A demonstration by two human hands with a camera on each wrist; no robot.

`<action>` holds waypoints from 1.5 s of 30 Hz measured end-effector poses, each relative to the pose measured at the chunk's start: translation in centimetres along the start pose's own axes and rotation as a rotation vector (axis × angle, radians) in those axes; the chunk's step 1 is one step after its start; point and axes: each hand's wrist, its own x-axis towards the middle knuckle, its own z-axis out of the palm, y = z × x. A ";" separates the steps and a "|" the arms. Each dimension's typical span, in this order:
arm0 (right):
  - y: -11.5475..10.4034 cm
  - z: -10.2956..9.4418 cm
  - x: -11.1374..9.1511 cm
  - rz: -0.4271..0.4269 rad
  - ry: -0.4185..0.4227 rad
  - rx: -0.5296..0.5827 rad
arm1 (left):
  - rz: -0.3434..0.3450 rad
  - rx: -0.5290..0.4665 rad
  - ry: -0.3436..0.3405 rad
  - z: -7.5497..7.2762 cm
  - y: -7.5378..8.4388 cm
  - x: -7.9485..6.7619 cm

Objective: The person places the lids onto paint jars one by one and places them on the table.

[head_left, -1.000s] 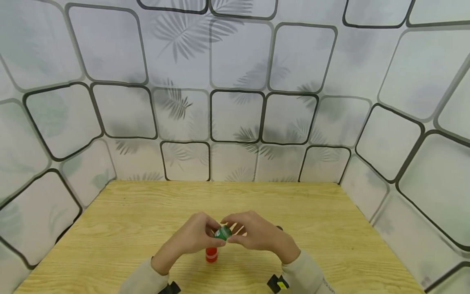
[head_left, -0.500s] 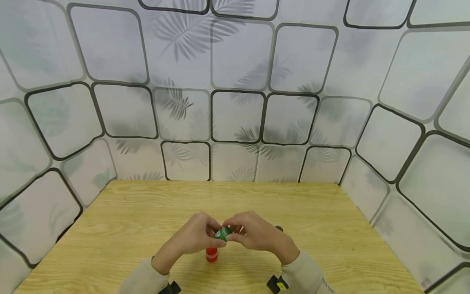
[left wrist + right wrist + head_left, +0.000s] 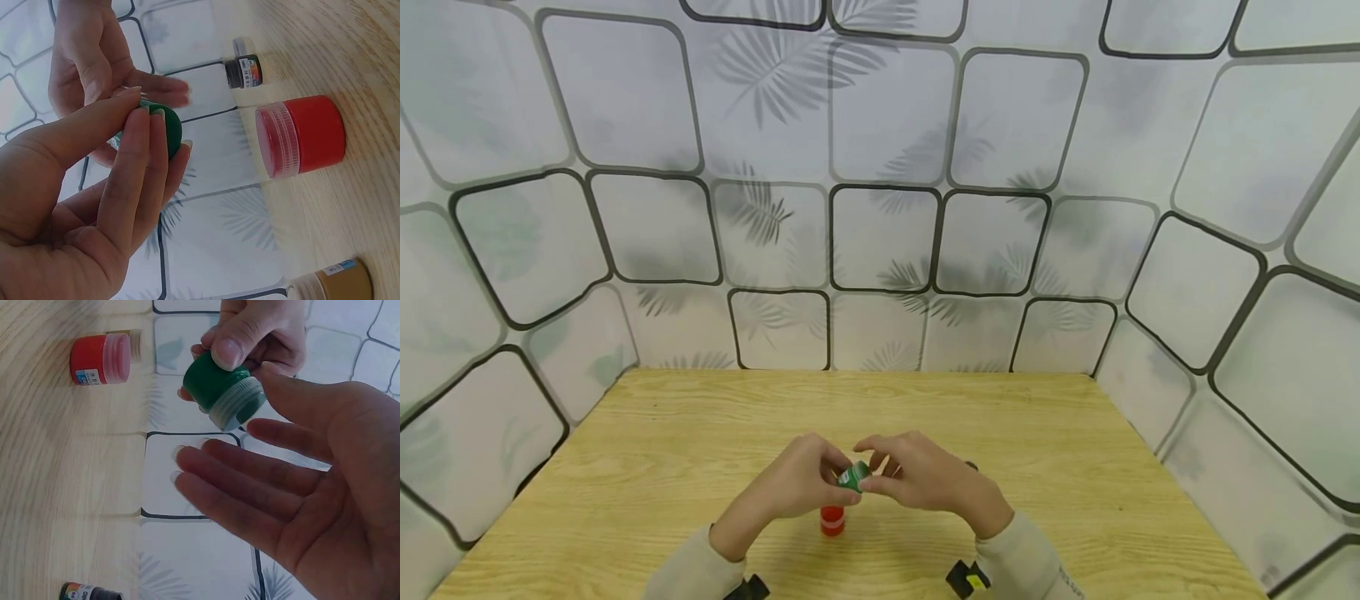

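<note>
We grip the green jar [image 3: 219, 387] in our left hand [image 3: 797, 483], fingers curled round it, above the wooden table [image 3: 662, 450]. Our right hand [image 3: 925, 479] is spread beside its lid end, thumb touching. A red jar [image 3: 832, 520] stands on the table beneath, a black jar [image 3: 245, 70] nearby.

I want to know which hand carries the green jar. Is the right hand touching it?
Cannot tell. In the right wrist view the right hand lies open beside the green jar, which the left hand grips; the thumb's contact stays unclear.
</note>
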 end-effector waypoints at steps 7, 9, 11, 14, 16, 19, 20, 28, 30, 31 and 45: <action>0.0 -0.5 -0.2 -0.127 0.070 0.045 | -0.008 -0.001 -0.003 -0.1 0.1 0.1; 0.0 -0.5 -0.2 -0.141 0.060 0.066 | -0.007 -0.008 -0.008 -0.1 0.0 0.1; 0.0 -0.5 -0.2 -0.143 0.048 0.089 | -0.007 -0.013 -0.013 0.0 0.0 0.0; 0.2 -0.4 -0.2 -0.143 0.043 0.110 | -0.005 -0.020 -0.022 0.1 -0.1 0.0; 0.2 -0.4 -0.2 -0.139 0.044 0.114 | 0.000 -0.021 -0.024 0.1 -0.1 0.0; 0.3 -0.3 -0.1 -0.133 0.046 0.116 | 0.006 -0.024 -0.028 0.2 -0.1 0.0; 0.3 -0.2 -0.1 -0.127 0.046 0.119 | 0.007 -0.024 -0.027 0.2 -0.2 0.0; 0.3 0.0 0.0 -0.057 0.053 0.113 | 0.001 -0.022 -0.024 0.2 -0.1 -0.1; 0.3 0.1 0.0 -0.045 0.053 0.104 | -0.003 -0.025 -0.023 0.2 -0.1 -0.1; 0.3 0.1 0.0 -0.041 0.054 0.099 | -0.005 -0.026 -0.023 0.2 -0.1 -0.1; 0.4 0.4 0.3 0.004 0.048 0.069 | -0.007 -0.019 -0.022 0.2 -0.1 -0.1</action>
